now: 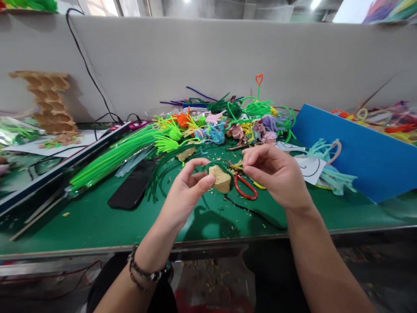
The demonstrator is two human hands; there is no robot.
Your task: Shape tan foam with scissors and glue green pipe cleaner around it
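Observation:
In the middle of the view my left hand [192, 184] pinches a tan cardboard-like piece [221, 178] between thumb and fingers. A dark green pipe cleaner [213, 164] runs along the top edge of that piece. My right hand [273, 171] is closed in a pinch just to the right, apart from the tan piece. What its fingertips hold, if anything, is too small to make out. Below and between the hands lie red-handled scissors [246, 189], partly hidden, with a yellow-handled tool [259, 185] beside them.
A black phone [132, 187] and bundled green pipe cleaners [110, 158] lie left on the green table [146, 230]. Colourful pipe-cleaner pieces [208, 126] pile up behind. A blue board [355, 152] leans at right. An egg-tray piece [52, 104] stands far left.

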